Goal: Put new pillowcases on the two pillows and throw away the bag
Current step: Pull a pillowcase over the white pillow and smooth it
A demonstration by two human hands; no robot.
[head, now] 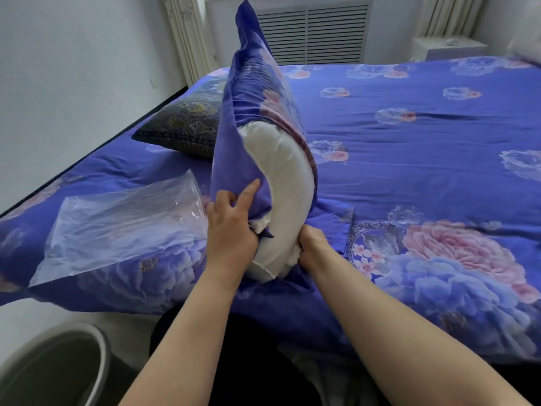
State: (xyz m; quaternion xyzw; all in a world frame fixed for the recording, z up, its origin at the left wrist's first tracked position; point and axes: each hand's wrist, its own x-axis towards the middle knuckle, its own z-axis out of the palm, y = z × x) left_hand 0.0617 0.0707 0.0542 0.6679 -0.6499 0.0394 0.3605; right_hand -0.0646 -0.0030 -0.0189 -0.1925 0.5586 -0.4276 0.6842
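A white pillow [288, 197] stands upright on the bed, most of it inside a blue floral pillowcase [251, 92]. My left hand [231, 227] grips the pillowcase's open edge on the left side, forefinger stretched up along the cloth. My right hand [311, 249] grips the pillow's lower right edge and the cloth there. The pillow's white lower end still shows between my hands. A clear plastic bag [123, 224] lies flat on the bed to the left. A second pillow in a dark patterned case [187, 127] lies behind it near the wall.
The bed [424, 142] is covered by a blue floral quilt. A folded floral cloth [377, 244] lies on the quilt beside my right hand. A grey round bin [58, 367] stands on the floor at lower left. A white wall runs along the left.
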